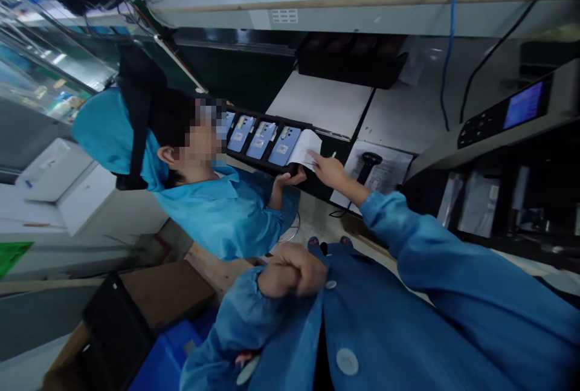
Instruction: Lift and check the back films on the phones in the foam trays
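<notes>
My right hand [329, 171] is stretched forward, its fingers drawn together on the lower corner of a white paper slip [306, 145]. The slip lies on the right end of a black tray [254, 162] that holds several blue phones [283, 145] in slots. A co-worker in a blue coat [226, 210] sits to my left and holds the tray from below with one hand [290, 179]. My left hand [292, 270] is curled into a fist against my blue coat, with nothing visible in it.
A handheld scanner [370, 163] rests on a printed sheet on the white bench [321, 104] behind the tray. A machine with a lit screen [523, 106] stands at the right. A blue cable [449, 40] hangs from the shelf above. Cardboard boxes [167, 294] and a blue bin [167, 358] sit low left.
</notes>
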{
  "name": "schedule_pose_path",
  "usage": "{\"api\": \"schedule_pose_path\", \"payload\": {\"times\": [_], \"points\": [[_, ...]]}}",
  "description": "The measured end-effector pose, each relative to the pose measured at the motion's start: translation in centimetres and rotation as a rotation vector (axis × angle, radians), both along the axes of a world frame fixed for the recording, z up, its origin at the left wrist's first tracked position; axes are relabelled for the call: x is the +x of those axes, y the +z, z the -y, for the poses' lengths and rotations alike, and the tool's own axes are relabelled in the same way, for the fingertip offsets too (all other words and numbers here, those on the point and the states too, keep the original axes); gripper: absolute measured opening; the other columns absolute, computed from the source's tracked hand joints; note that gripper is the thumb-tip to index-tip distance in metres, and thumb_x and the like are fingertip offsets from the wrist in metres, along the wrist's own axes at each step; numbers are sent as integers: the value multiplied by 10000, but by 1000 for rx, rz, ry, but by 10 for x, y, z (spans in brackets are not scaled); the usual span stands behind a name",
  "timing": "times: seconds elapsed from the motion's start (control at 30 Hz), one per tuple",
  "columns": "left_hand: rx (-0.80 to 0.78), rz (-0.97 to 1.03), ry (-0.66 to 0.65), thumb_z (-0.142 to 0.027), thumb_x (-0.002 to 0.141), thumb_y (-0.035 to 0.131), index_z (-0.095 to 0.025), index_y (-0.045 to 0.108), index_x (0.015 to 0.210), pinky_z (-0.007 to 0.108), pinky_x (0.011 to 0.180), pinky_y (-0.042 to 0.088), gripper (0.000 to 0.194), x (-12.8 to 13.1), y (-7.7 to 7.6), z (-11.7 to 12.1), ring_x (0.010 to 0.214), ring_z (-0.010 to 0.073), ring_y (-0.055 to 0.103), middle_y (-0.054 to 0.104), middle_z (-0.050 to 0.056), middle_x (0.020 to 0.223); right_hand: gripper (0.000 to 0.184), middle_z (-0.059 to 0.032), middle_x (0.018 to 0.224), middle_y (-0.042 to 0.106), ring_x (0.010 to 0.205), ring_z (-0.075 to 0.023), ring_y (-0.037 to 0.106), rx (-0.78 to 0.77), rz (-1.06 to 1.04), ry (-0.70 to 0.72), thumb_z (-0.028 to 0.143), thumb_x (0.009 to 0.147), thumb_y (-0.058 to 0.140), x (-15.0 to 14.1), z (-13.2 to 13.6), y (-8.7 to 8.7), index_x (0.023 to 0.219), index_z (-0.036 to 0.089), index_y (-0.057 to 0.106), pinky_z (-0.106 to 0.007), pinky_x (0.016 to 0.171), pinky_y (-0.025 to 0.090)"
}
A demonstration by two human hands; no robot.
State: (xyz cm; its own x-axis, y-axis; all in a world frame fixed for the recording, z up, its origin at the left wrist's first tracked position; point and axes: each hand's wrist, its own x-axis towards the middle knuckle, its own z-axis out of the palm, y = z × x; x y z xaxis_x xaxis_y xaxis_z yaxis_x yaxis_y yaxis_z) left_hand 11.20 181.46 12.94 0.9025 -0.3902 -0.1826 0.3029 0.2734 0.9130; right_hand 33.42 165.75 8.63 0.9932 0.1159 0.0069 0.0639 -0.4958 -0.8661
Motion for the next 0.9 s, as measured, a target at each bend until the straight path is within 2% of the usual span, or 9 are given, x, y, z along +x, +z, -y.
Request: {"api": "schedule_pose_path", "payload": {"times": [0.07, 0.13, 0.27, 0.37, 0.5, 0.63, 0.7, 0.8, 0.9], "points": [[-152, 12, 0, -285, 647, 602, -230, 351, 407, 287, 436, 340, 352, -9, 1, -3, 364, 104, 335, 323, -22, 360, 313, -83, 847, 663, 926, -264, 585, -81, 21, 90, 176, 728, 637, 15, -24, 17, 1039, 175, 674, -366, 897, 410], [-153, -22, 140, -231, 669, 540, -191, 250, 437, 251, 409, 224, 373, -10, -8, -5, 339, 83, 198, 184, -40, 349, 267, -115, 926, 663, 995, -286, 572, -144, 37, 144, 151, 724, 632, 31, -41, 30, 987, 149, 680, -379, 925, 395], [-98, -91, 234, -258, 694, 499, -169, 162, 521, 243, 395, 179, 390, -18, -49, -5, 355, 90, 119, 91, -43, 397, 265, -122, 1022, 648, 1044, -268, 557, -205, 61, 169, 176, 777, 561, 33, -38, 31, 1019, 136, 659, -369, 945, 386], [-19, -103, 213, -355, 733, 494, -183, 186, 522, 240, 394, 218, 410, -36, -86, 2, 350, 87, 165, 133, -52, 391, 268, -66, 937, 665, 916, -199, 590, -185, 16, 165, 237, 824, 467, -9, -8, -5, 982, 154, 667, -300, 859, 431], [180, -34, 141, -565, 836, 477, -192, 357, 564, 215, 400, 271, 477, -37, -119, 15, 358, 68, 247, 249, -79, 410, 365, -33, 691, 645, 676, -175, 590, -165, -151, 158, 353, 827, 384, -97, 53, -81, 854, 149, 685, -272, 663, 461], [514, 165, 95, -549, 897, 415, -138, 597, 912, 317, 624, 514, 450, 49, -117, 14, 632, 121, 530, 580, 34, 758, 461, -69, 682, 659, 629, -208, 606, -151, -283, 64, 443, 782, 336, -162, 108, -139, 823, 148, 688, -302, 596, 464], [700, 301, 65, -448, 916, 456, -110, 578, 1088, 399, 873, 487, 398, 121, -112, 8, 926, 162, 599, 603, 97, 1061, 512, -95, 757, 682, 713, -236, 634, -140, -311, 25, 516, 767, 328, -176, 125, -156, 811, 152, 685, -327, 655, 479], [944, 497, -8, -395, 917, 479, -145, 533, 1233, 532, 1048, 348, 406, 212, -115, 1, 1237, 251, 472, 509, 124, 1328, 523, -110, 858, 696, 836, -266, 644, -133, -328, -31, 553, 733, 345, -180, 138, -170, 821, 158, 676, -356, 754, 477], [1109, 658, -68, -313, 940, 442, -150, 494, 1296, 575, 1100, 254, 394, 247, -134, -4, 1340, 266, 362, 418, 127, 1430, 438, -96, 841, 700, 802, -265, 643, -141, -347, -66, 506, 686, 413, -177, 143, -180, 809, 176, 671, -355, 734, 470]]}}
